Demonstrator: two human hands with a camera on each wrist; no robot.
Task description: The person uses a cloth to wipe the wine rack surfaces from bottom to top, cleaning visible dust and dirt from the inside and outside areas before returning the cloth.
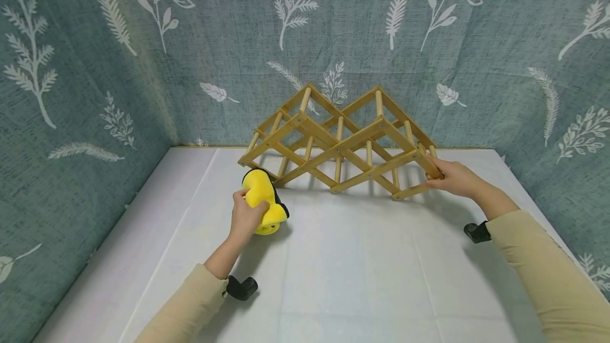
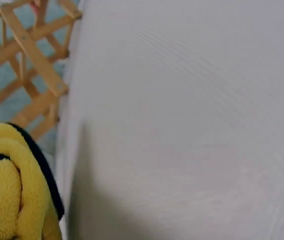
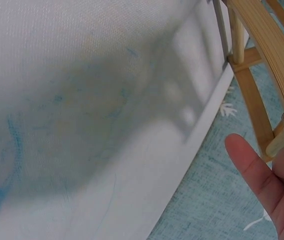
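A rolled yellow towel (image 1: 259, 187) with dark edging is in my left hand (image 1: 247, 216), thumb on the near side of the roll. The left wrist view shows the towel's coiled end (image 2: 12, 185). At its far end the towel overlaps the lower left corner of a folding wooden rack (image 1: 337, 150) made of crossed slats and round dowels. My right hand (image 1: 452, 176) grips the rack's right end. In the right wrist view one finger (image 3: 254, 172) sticks out straight beside the slat (image 3: 276, 60), while another curls by the dowel.
The rack stands at the back of a white-covered table (image 1: 343, 258). Behind and at both sides hangs grey-green fabric (image 1: 248, 41) with white leaf prints. A black wrist-camera mount (image 1: 242, 288) sits under the left sleeve, another (image 1: 477, 232) by the right sleeve.
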